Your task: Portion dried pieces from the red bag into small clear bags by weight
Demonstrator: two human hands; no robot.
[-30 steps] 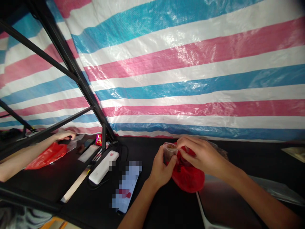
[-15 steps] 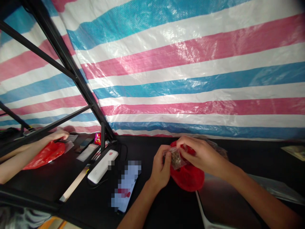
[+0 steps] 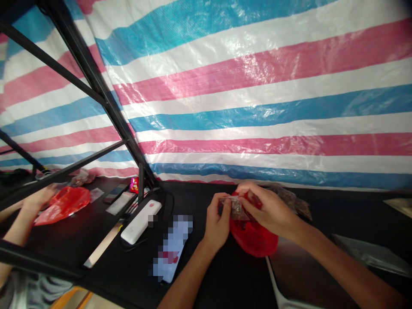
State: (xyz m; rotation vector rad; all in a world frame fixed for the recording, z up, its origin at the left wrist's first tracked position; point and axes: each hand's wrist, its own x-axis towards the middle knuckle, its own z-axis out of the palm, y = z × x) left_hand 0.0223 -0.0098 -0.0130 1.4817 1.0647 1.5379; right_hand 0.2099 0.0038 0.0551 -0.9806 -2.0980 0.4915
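Between my two hands is a small clear plastic bag with brownish bits inside. My left hand pinches its left upper edge, thumb on the near side. At the upper right edge, the fingers of my right hand are closed on the same bag. Directly beneath lies a red plastic bag, spread on the black table and partly covered by my hands. Behind my right hand rest clear bags of brown contents. What the bits are, I cannot make out.
A phone, a white power bank and cables lie to the left. A silver-edged flat panel and clear plastic bags are at right. Beyond a black metal frame, another person's hand is by a red bag.
Both my hands keep hold of the small bag, the right one shifting slightly toward the left. The other person's hand has drawn back leftward from the far side of their red bag.
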